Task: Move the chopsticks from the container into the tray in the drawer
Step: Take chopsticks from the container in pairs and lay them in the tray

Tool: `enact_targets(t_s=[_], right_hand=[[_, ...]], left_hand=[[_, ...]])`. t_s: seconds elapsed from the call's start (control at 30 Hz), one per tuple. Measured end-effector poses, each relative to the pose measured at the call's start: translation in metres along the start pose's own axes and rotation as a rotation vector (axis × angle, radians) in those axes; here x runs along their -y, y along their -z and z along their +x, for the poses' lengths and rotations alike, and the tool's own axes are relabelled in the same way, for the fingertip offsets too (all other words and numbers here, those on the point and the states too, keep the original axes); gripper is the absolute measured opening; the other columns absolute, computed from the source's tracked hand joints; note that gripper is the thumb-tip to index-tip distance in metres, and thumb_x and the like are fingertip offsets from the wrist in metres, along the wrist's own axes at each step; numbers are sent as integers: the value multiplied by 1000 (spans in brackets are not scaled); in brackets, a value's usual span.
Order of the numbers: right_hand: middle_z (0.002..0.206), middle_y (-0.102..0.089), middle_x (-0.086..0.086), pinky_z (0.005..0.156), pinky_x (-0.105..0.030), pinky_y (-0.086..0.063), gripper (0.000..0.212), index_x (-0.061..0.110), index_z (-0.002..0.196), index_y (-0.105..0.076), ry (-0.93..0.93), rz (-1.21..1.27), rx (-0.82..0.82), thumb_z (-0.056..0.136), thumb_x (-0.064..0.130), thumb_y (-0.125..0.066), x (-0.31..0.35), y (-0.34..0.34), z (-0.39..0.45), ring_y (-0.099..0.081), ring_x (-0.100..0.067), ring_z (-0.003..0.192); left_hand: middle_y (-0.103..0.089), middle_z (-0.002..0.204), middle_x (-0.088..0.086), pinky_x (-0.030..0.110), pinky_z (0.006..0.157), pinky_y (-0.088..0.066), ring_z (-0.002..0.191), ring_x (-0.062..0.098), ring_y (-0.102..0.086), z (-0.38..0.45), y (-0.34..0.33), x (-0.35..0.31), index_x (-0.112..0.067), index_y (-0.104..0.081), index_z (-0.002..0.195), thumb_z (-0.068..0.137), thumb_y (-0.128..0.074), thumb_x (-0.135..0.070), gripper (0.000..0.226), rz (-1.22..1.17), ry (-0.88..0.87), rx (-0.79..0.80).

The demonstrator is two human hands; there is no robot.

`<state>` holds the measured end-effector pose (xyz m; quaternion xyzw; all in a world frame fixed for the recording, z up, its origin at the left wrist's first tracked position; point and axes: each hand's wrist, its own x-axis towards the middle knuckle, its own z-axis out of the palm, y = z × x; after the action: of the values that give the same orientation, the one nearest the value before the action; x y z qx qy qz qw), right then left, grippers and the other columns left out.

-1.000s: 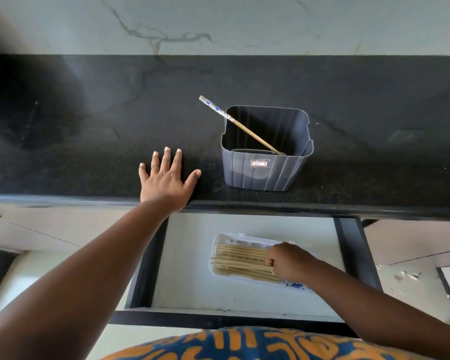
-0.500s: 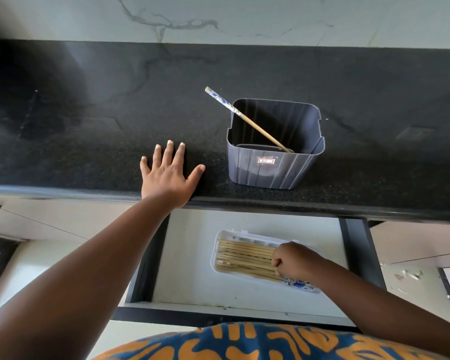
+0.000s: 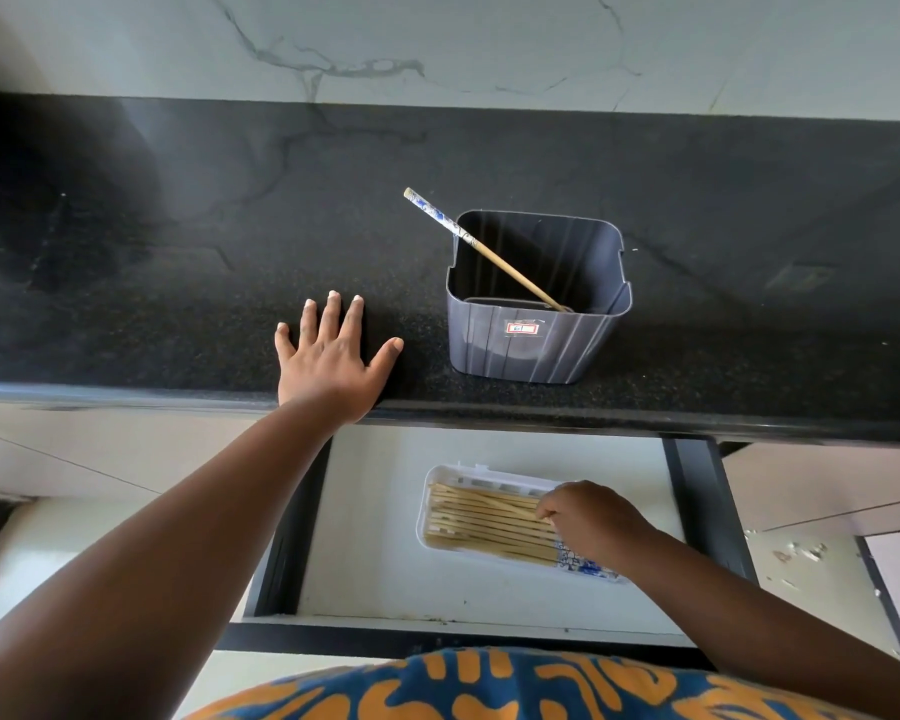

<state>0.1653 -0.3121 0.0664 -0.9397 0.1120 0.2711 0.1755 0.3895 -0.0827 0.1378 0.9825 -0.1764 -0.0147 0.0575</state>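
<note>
— Where do things stand? A single bamboo chopstick with a blue-patterned top [image 3: 481, 247] leans in the grey ribbed plastic container [image 3: 533, 335]; the rest lie in the white plastic tray [image 3: 422, 517] in the open drawer [image 3: 689, 491].

— The hands? The left hand [image 3: 331, 358] rests flat, fingers spread, on the black granite counter [image 3: 178, 252]. The right hand [image 3: 588, 517] is curled over the tray, pinching a chopstick. The last stick looks light, stiff, perhaps slick; its raised patterned end seems the best hold.

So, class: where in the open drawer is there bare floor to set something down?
Bare: left of the tray to the drawer wall, and the strip before it. Crowded: the tray, filled with chopsticks, right hand over them.
</note>
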Motion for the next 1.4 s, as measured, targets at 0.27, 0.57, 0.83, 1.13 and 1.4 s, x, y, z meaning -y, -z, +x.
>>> enact_targets(t_s=[0.27,0.57,0.83,1.13,1.4], right_hand=[[82,-74,13,76,-31,-59,11,32,90,-75,128,323,78,80,26,-72,60,123,-43,-70,-7,79],[73,-74,7,64,-32,-62,11,27,82,-75,218,534,-573,85,18,-71,114,249,-40,-72,-13,66],[75,-70,4,69,-37,-61,25,27,105,-70,-75,398,-488,81,26,-76,107,235,18,-70,-15,65],[75,-67,-10,56,-26,-52,16,12,85,-72,-105,741,-366,89,0,-62,108,240,23,-58,-17,57],[75,-74,3,69,-37,-59,18,28,87,-75,208,582,-653,88,13,-67,123,263,-30,-68,-16,65]], left_hand=[[0,163,1,53,118,-1,149,25,4,-2,1,0,-27,-4,153,85,-5,-74,83,23,-12,52],[5,163,2,53,117,1,148,26,8,3,3,1,-25,1,153,86,-7,-73,83,10,-21,96],[4,162,6,48,119,3,148,29,8,4,1,3,-21,2,153,88,-11,-71,83,-34,-48,68],[5,162,5,47,118,3,148,28,9,6,3,2,-23,1,153,88,-14,-72,82,-14,-4,142],[-67,67,4,24,50,-39,55,18,-55,25,140,-32,-14,-66,70,81,-62,-53,41,-1242,133,142]])
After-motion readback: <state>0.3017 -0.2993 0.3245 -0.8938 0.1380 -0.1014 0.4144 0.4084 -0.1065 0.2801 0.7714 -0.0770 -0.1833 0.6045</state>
